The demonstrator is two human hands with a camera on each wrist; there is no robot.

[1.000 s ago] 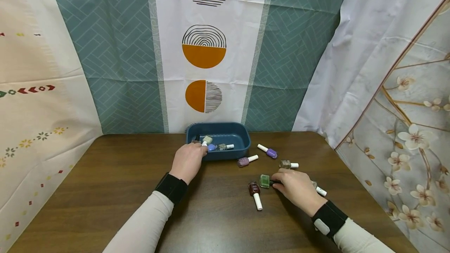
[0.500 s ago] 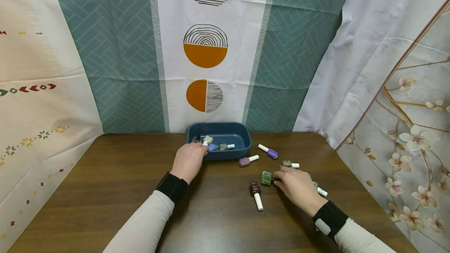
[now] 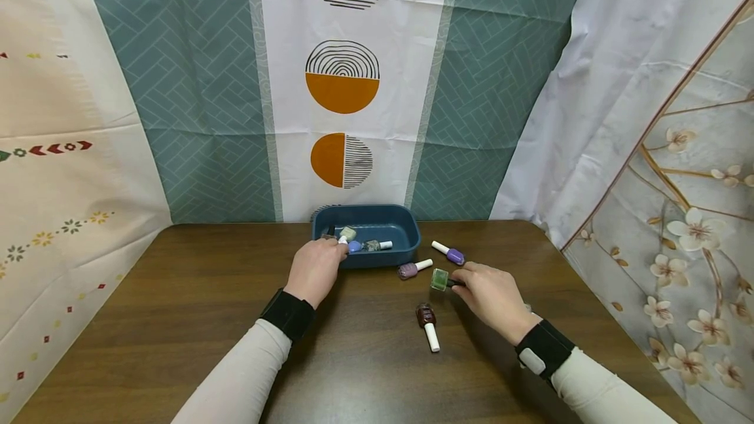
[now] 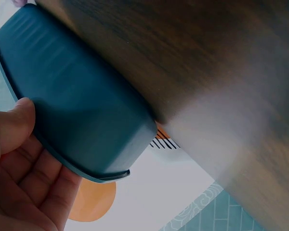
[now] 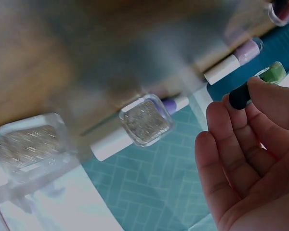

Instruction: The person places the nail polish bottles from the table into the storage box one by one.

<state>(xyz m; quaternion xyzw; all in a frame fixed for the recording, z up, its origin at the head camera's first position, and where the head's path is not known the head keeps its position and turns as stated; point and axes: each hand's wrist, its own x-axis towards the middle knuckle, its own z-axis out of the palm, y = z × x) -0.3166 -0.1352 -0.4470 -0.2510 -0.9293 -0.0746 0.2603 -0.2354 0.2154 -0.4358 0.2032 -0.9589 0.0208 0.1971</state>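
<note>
My left hand (image 3: 315, 270) holds the near left rim of a dark blue plastic bin (image 3: 385, 259). In the left wrist view the thumb lies on the bin's outer wall (image 4: 86, 101) and the other fingers go over the rim. My right hand (image 3: 491, 296) pinches a green nail polish bottle (image 3: 439, 279) by its black cap, the glass pointing left toward the bin. The right wrist view shows the black cap (image 5: 239, 96) between thumb and fingertips. Several bottles lie in the bin, among them a blue one (image 3: 355, 247) and a glittery one (image 3: 372, 245).
On the brown table (image 3: 177, 319) lie a mauve bottle (image 3: 408, 271), a purple one (image 3: 455, 256) and a dark red one (image 3: 425, 315). Two glitter bottles, one square (image 5: 145, 121) and one nearer (image 5: 31, 144), show in the right wrist view. Patterned cloths hang behind.
My right hand has moved away from me and slightly left, carrying the green nail polish bottle up from its spot beside the dark red one. My left hand stays on the bin's rim.
</note>
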